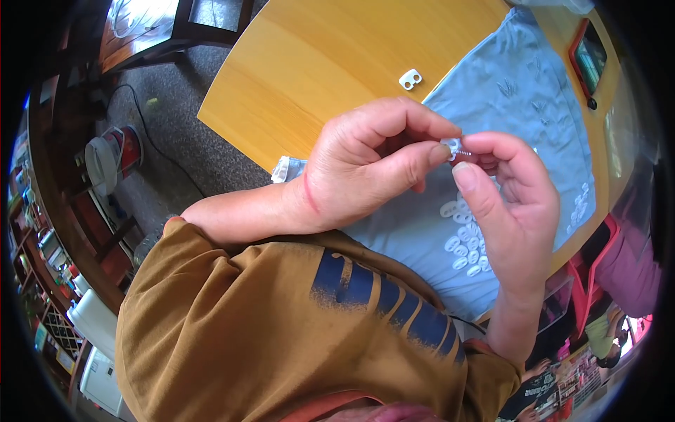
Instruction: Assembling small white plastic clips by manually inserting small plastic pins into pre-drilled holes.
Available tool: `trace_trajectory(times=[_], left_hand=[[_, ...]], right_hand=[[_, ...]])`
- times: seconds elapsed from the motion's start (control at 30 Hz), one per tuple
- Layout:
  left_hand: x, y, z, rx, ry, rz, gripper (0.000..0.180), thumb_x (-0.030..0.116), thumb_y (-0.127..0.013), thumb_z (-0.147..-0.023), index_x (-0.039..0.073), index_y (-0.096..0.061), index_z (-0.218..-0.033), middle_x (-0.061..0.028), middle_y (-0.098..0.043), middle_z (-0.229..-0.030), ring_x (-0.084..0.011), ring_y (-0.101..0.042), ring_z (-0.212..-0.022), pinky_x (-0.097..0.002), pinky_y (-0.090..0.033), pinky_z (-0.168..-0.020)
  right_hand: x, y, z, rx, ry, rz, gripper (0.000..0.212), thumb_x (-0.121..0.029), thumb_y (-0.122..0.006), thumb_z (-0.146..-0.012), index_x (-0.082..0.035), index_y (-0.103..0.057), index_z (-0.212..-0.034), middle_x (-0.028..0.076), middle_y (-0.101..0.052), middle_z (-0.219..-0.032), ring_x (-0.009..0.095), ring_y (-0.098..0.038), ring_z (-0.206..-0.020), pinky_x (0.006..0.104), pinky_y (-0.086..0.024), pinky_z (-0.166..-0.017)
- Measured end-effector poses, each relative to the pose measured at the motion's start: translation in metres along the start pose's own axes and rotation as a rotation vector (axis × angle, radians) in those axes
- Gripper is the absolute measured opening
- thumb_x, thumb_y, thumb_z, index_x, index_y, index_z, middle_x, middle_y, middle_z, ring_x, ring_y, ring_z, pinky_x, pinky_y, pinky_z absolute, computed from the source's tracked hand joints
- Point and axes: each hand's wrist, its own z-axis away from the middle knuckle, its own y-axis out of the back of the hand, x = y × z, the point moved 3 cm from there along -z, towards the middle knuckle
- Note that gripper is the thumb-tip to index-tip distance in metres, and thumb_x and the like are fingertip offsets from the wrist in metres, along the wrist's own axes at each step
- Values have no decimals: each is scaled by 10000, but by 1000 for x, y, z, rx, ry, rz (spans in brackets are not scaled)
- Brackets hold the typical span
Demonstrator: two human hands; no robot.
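Above the light blue cloth (394, 232), my left hand (373, 158) pinches a small whitish plastic piece (450, 146) between thumb and forefinger. A small metal screw (464, 152) sticks out of that piece toward my right hand (517, 193). The right thumb and forefinger stand apart on either side of the screw, very close to it. Its other fingers curl inward and are partly hidden. Below the hands, several white oval plastic pieces (467, 246) are grouped on the cloth, some behind my right hand. Several thin screws (508, 88) lie on its far part.
A white plastic part with two holes (410, 79) rests on the wooden table (316, 63). More small white pieces (579, 207) lie by the cloth's right edge. A red-framed device (589, 60) is at the far right. A bucket (112, 160) stands on the floor at left.
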Motion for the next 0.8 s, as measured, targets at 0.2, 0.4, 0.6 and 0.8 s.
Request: trace_trajectory(times=[0.2,0.4,0.6,0.8], left_hand=[[-1,-1,-1,21,-8,-15,181,25,-573,-846,-3,-567,-1025,-41,-593,-856,-63,-547,-650,-170,-451,-573],[-1,-3,0,6,-15,-5,185,28,-569,-849,-1,-565,-1032,-46,-599,-866,-59,-536,-636,-166,-443,-576],[-3,0,1,42,-56,11,194,53,-561,-858,-15,-555,-1039,-72,-612,-860,-61,-519,-601,-173,-433,-575],[-2,0,-2,13,-43,21,194,30,-566,-849,-3,-563,-1040,-40,-595,-855,-63,-535,-657,-181,-458,-580]], right_hand=[[4,-1,-3,-12,-82,-6,140,-26,-578,-837,33,-568,-963,27,-580,-863,63,-529,-806,180,-421,-710],[-3,9,4,31,-19,88,158,-27,-583,-834,30,-582,-981,15,-582,-856,54,-524,-778,172,-417,-700],[2,40,23,284,154,651,92,-34,-634,-765,9,-595,-836,84,-594,-731,183,-556,-637,273,-441,-604],[10,22,42,76,329,852,265,-3,-659,-661,-47,-587,-912,74,-532,-796,241,-515,-704,339,-423,-618]])
